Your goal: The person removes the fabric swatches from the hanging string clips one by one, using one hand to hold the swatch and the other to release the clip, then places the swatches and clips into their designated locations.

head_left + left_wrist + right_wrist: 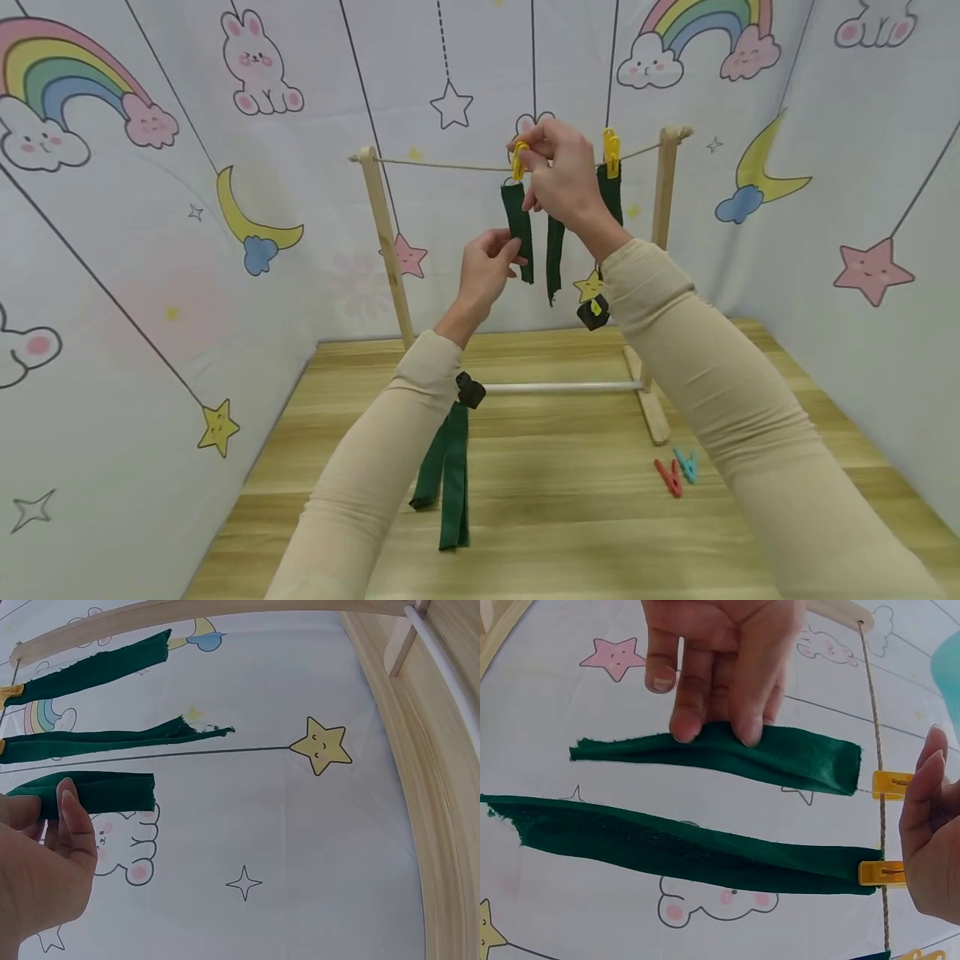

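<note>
My left hand [483,271] pinches a dark green cloth strip [516,208] that hangs lengthwise just under the rope [442,166]. Up at the rope, my right hand [564,171] pinches a yellow clothespin [519,162] between thumb and fingers. In the right wrist view a small gap shows between the held strip's upper end [844,765] and this clothespin [889,784]. A second green strip [690,847] hangs beside it, clipped by another yellow clothespin [877,873]. Farther right, a third strip [611,196] hangs from a yellow clothespin [612,154].
The rope runs between a left wooden post [386,242] and a right post [664,196], with a white bar [562,387] low down. More green strips [453,492] lie on the wooden table [555,500]. A red clothespin [670,479] and a blue clothespin [686,465] lie at the right.
</note>
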Tool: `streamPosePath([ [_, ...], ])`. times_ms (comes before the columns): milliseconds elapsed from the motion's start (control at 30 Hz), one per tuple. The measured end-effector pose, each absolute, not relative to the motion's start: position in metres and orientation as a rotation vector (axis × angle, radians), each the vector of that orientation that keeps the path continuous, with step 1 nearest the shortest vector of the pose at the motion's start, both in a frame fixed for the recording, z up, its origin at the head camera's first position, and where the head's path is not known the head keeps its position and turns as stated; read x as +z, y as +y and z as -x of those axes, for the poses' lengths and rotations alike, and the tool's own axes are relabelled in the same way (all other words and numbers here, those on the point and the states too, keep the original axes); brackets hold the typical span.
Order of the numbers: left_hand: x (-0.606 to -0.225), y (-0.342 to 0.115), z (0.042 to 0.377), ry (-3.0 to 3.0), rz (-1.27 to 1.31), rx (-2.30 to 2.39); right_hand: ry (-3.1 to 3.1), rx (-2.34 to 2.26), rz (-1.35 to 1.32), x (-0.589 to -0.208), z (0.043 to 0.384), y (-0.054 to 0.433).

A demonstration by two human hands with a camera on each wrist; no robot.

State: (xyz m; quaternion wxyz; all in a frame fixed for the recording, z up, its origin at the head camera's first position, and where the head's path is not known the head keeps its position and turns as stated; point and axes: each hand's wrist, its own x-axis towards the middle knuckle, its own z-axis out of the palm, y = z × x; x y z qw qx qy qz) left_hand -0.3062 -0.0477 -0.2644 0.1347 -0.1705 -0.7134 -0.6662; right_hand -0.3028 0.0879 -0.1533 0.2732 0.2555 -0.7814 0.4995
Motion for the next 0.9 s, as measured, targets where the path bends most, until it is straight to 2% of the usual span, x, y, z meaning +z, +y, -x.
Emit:
streamPosePath([
  [900, -0.278, -0.072, 0.297, -2.001, 0.525, -1.964, -2.05, 1.412, -0.712, -0.163, 0.295, 0.104],
])
